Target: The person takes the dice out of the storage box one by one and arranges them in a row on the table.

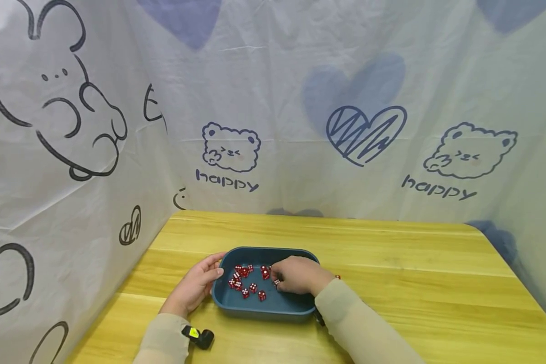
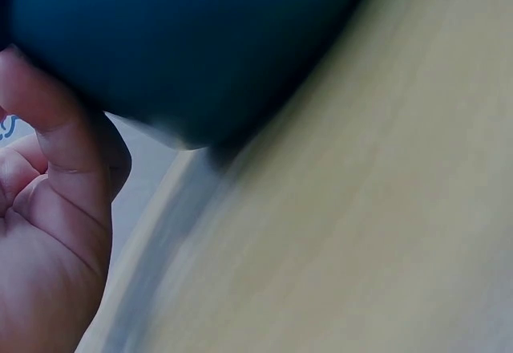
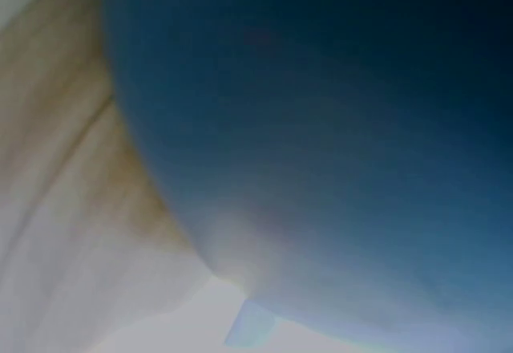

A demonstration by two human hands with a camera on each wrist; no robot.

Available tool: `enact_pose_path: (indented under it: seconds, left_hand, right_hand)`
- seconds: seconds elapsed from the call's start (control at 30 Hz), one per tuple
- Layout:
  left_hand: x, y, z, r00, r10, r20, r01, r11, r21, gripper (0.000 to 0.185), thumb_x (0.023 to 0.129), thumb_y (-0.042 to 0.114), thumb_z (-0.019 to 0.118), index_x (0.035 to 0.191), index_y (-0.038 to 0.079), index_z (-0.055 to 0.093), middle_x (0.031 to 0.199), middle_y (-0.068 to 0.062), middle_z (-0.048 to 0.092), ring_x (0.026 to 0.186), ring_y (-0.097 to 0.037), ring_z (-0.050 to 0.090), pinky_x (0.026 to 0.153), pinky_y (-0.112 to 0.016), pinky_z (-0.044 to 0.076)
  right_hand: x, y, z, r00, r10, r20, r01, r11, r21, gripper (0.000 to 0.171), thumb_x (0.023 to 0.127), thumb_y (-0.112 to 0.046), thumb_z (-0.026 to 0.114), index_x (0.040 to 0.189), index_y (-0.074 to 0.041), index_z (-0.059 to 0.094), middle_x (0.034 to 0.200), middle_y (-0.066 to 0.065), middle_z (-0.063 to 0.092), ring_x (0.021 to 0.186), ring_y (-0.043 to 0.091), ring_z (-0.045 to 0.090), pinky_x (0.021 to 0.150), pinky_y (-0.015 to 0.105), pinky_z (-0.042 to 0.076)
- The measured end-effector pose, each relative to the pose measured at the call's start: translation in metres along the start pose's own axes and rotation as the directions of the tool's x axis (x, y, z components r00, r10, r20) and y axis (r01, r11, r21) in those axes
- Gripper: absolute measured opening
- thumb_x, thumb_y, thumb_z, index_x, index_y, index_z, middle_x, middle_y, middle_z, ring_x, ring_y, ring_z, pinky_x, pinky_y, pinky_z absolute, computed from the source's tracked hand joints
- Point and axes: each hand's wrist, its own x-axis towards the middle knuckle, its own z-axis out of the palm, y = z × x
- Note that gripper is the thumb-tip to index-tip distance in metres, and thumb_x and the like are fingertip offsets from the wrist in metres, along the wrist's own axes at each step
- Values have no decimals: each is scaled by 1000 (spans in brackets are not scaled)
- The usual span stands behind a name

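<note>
A dark teal plastic tub (image 1: 273, 309) with rounded corners stands on the table, and several red dice with white pips (image 1: 253, 287) lie loose in it, mostly in its left half. My left hand (image 1: 194, 283) grips the tub's left end, thumb at the rim; the left wrist view shows its bent fingers (image 2: 68, 148) against the outer wall. Reaching in over the right side, my right hand (image 1: 298, 274) has thumb and forefinger bent around a die (image 1: 276, 283). Other dice sit close to its fingertips. The right wrist view shows only the blurred tub wall (image 3: 321, 168), no fingers.
On the wooden table (image 1: 418, 283), a small red thing (image 1: 338, 276) peeks out beyond my right sleeve. White printed cloth (image 1: 296, 167) hangs behind the table and along its left side. A black wrist device (image 1: 200, 336) is strapped at my left cuff.
</note>
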Motion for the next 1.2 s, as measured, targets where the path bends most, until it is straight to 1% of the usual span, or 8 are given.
enact_pose_path:
  seconds: [0.27,0.37,0.43,0.67,0.83,0.93,1.07,1.2]
  left_hand:
    - [-1,0,0,1000,1,11,-1,1000,-5,55,104,2,50,154,-6,30,114,-17,54,84,-15,59,57,-22,49]
    - [-1,0,0,1000,4,19,-4,1000,-9,55,104,2,50,154,-7,29,114,-17,54,84,-15,60,58,-22,50]
    - [-1,0,0,1000,5,19,-5,1000,-9,55,104,2,50,154,-7,29,114,-17,54,84,-15,60,58,-21,50]
    - [0,-1,-1,1000,10,26,-10,1000,-7,55,104,3,50,154,-7,28,115,-17,55,88,-15,61,60,-22,52]
    - [0,0,0,1000,2,18,-2,1000,0,56,104,4,51,154,-6,29,115,-17,54,84,-14,60,57,-21,50]
    - [0,0,0,1000,0,12,0,1000,0,56,104,4,52,154,-6,29,115,-17,54,83,-14,60,57,-21,49]
    - [0,0,0,1000,2,9,-2,1000,-3,56,103,4,52,154,-7,30,114,-16,54,81,-14,59,55,-20,48]
    - [0,0,0,1000,4,6,-4,1000,-3,56,103,3,52,153,-6,30,113,-16,54,80,-14,58,55,-20,48]
  right_hand:
    - [1,-1,-1,999,-22,-23,22,1000,20,8,93,-30,72,89,-28,66,70,-12,56,66,9,53,63,28,45]
    - [1,0,0,999,-22,-42,23,1000,21,6,93,-32,73,95,-28,69,70,-13,55,67,8,53,64,28,46]
    - [1,0,0,998,-24,-61,25,999,19,9,93,-33,73,100,-27,71,71,-13,56,68,8,54,67,28,47]
    - [-2,-1,-3,989,-32,-143,35,999,23,13,94,-33,72,106,-27,73,94,-16,66,79,6,56,79,32,51]
    - [-5,-2,-7,980,-42,-194,45,999,12,14,96,-31,70,108,-27,74,100,-16,68,81,4,57,80,32,52]
    - [-7,-1,-9,972,-56,-229,59,998,8,15,96,-30,70,109,-27,74,92,-17,66,75,4,56,73,29,51]
    - [-12,2,-14,962,-60,-266,68,997,22,16,95,-28,70,111,-26,74,75,-17,56,64,5,50,62,26,45]
    - [-17,6,-19,951,-55,-303,68,997,35,18,95,-28,71,113,-25,74,68,-16,51,61,4,48,59,26,43]
